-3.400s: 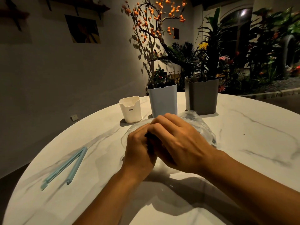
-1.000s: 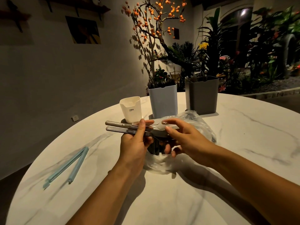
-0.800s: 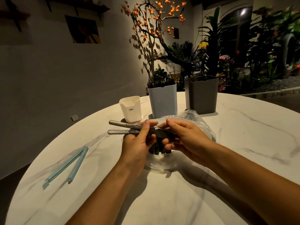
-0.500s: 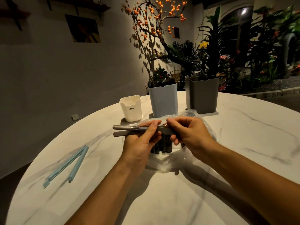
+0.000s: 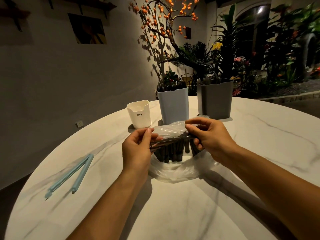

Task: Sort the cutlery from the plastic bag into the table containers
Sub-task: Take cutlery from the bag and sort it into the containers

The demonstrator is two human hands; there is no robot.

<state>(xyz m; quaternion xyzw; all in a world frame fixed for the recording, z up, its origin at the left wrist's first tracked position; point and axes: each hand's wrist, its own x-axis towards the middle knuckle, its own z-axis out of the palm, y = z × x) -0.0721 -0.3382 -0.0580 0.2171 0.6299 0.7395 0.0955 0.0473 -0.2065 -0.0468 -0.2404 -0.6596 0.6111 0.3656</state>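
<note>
A clear plastic bag (image 5: 174,171) lies crumpled at the table's middle, with a bundle of dark cutlery (image 5: 170,154) standing in it. Two dark cutlery pieces (image 5: 170,140) lie crosswise above the bundle. My left hand (image 5: 137,150) pinches their left end, and my right hand (image 5: 212,137) curls round their right end. A strip of the bag's film stretches between both thumbs. Behind stand a white container (image 5: 139,114), a light blue container (image 5: 173,105) and a grey container (image 5: 215,99); the last two hold cutlery.
A light blue bag clip (image 5: 72,174) lies open on the round marble table (image 5: 190,213) at the left. A wall is close behind on the left; plants and an orange-fruited tree stand behind the containers.
My left hand drew two pieces out of the bag, handles pointing left. They have since slid right, so the handles no longer stick out past my left hand. My right hand has taken their other end.
</note>
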